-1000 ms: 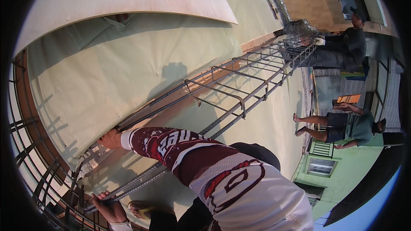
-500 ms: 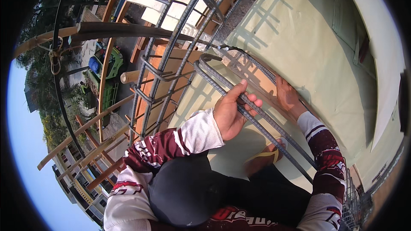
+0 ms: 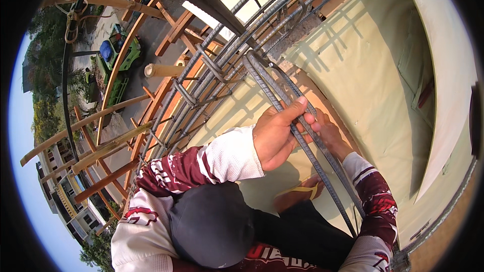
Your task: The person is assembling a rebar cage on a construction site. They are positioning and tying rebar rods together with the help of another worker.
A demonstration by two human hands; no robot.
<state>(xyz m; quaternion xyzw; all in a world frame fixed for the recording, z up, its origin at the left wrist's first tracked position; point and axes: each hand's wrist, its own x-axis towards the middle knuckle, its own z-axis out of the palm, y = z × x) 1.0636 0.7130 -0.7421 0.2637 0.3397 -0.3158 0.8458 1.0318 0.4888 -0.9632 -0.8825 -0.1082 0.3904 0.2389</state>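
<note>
My left hand (image 3: 277, 138) is closed round a ribbed steel rebar (image 3: 322, 184) bent into a hook at its far end, whose two long legs run side by side down toward my right forearm. Just behind it, my right hand (image 3: 330, 135) closes on another rebar (image 3: 290, 79); its fingertips are partly hidden by the left hand and the bent bar. Beyond the hook stands a rebar cage (image 3: 201, 88) of long bars with stirrups round them. The hook lies close against the cage's near side.
Pale yellowish sheeting (image 3: 363, 70) covers the surface at the right, beside a curved white panel (image 3: 448, 85). Bamboo and timber scaffolding (image 3: 113, 156) stands at the left, above a road with a green truck (image 3: 121, 65). My foot in a yellow-strapped sandal (image 3: 300, 191) is below the bars.
My view has shifted. My right hand has come closer to my left hand, now behind the bent rebar. The hooked end sits nearer the cage.
</note>
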